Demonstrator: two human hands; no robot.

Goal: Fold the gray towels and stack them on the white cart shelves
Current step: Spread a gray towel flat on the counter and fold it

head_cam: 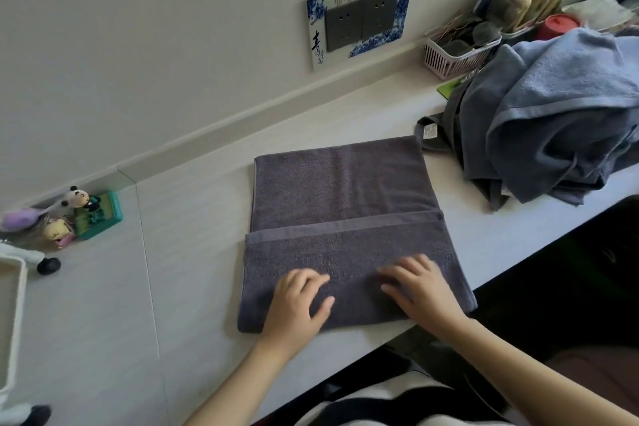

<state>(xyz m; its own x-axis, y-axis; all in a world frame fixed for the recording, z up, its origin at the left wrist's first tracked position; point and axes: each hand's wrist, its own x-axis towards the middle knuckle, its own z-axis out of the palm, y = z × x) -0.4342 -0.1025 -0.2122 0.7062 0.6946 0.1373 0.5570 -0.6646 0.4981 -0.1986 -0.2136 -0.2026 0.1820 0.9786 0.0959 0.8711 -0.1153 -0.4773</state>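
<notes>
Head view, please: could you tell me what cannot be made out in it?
- White cart: cut off by the left edge; shelves unseen.
- Unfolded towel pile: overlapping cloth hides the count.
- Right hand: fingertips motion-blurred on the gray towel.
- Pink basket: contents too blurred.

Large dark Chinese character 青 readable on blue-and-white socket surround (pixel 359 15) on far wall, lower left corner, smaller unreadable characters beside it. White care tag (pixel 430 131) on towel corner, right of folded towel: print too small to read.
</notes>
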